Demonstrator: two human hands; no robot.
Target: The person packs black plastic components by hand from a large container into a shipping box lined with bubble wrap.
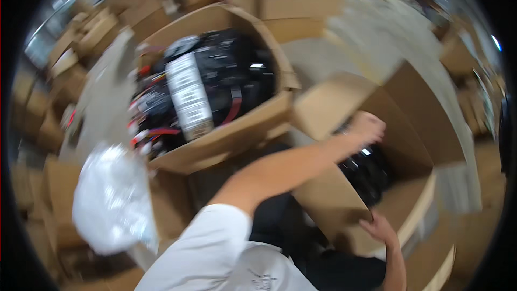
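On the right, an open cardboard box (412,129) holds shiny black plastic-wrapped goods (369,175). My left hand (368,127) is above the box opening, at the end of an arm stretched across from the left. Its fingers are curled closed; motion blurs them, and whatever they may hold is hidden. Lower down, my right hand (381,228) grips the near edge of the same box, thumb on the cardboard. A larger open box (226,151) to the left is full of black plastic bags (231,64), with a strip of white labels (188,94) lying on top.
A clear plastic bag (113,199) bulges at the left beside the larger box. Many more cardboard boxes (301,13) are stacked at the back and along both sides. Grey floor (398,37) with a yellow line runs behind the right box.
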